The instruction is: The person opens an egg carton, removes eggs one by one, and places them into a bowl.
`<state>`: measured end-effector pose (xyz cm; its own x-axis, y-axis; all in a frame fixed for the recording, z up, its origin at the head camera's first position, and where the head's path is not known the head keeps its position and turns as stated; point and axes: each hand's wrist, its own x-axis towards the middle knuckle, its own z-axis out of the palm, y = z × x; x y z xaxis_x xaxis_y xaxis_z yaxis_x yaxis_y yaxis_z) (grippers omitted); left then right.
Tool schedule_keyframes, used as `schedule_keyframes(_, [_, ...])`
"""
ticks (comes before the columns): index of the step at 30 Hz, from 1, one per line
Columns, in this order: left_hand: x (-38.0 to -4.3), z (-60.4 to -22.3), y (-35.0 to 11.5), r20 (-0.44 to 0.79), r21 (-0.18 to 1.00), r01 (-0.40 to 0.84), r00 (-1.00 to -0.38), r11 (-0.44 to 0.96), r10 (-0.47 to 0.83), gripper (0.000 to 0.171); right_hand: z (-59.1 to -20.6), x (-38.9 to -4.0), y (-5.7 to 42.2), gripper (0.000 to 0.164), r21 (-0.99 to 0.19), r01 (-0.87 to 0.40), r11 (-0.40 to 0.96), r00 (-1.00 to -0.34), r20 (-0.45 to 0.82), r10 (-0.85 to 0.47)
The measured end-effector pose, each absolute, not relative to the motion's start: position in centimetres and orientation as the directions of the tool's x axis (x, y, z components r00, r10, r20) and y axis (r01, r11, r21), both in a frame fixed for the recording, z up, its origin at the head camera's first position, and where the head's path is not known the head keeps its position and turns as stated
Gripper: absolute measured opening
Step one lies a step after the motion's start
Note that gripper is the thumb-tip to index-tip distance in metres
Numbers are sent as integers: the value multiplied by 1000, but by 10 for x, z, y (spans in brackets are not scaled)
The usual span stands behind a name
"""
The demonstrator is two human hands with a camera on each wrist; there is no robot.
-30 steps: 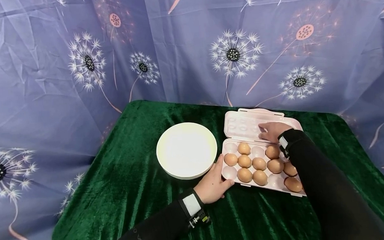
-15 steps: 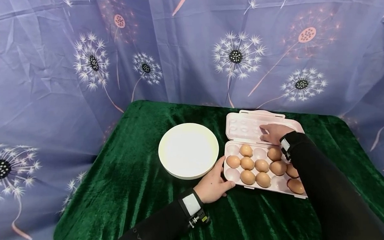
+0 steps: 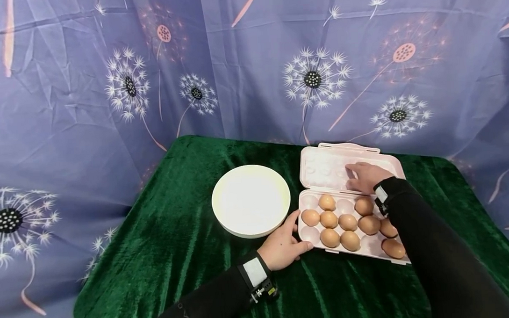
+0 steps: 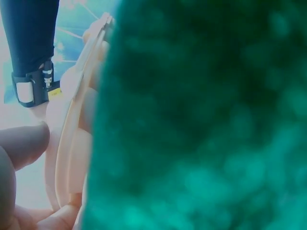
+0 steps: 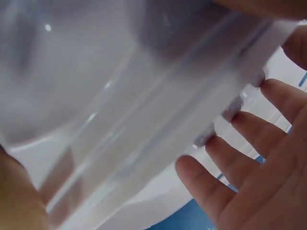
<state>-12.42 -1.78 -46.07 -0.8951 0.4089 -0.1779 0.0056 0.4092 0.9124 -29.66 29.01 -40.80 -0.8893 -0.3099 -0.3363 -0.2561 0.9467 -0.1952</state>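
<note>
A pale pink egg box (image 3: 371,244) stands unfolded on the right, its lid (image 3: 322,166) lying back behind the tray. Several brown eggs (image 3: 328,219) sit in the cups, with some cups bare. My left hand (image 3: 283,249) grips the tray's front left corner; in the left wrist view the thumb (image 4: 24,143) is on one side of the edge and fingers are at its lower end. Over the lid lies my right hand (image 3: 368,176), fingers (image 5: 230,165) extended and their tips at the pale plastic. The right sleeve hides the tray's right end.
A round white dish (image 3: 251,200) stands left of the egg box, close to my left fingertips. Green velvet cloth (image 3: 176,218) covers the table. A blue-purple dandelion curtain (image 3: 252,84) hangs behind and to the left.
The head view has shifted slightly, so the dish and egg box appear a little further right and lower. Both hands keep their places on the box.
</note>
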Motion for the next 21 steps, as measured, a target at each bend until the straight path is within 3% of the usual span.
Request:
schedule_keyframes(8, [-125, -461, -17, -180, 898, 11, -902, 439, 392, 84, -392, -280, 297, 62, -264, -284, 922, -915, -212, -342])
schedule_keyframes(21, [-124, -461, -16, -154, 881, 48, -911, 471, 382, 79, -380, -257, 302, 56, -272, -278, 921, -927, -177, -331])
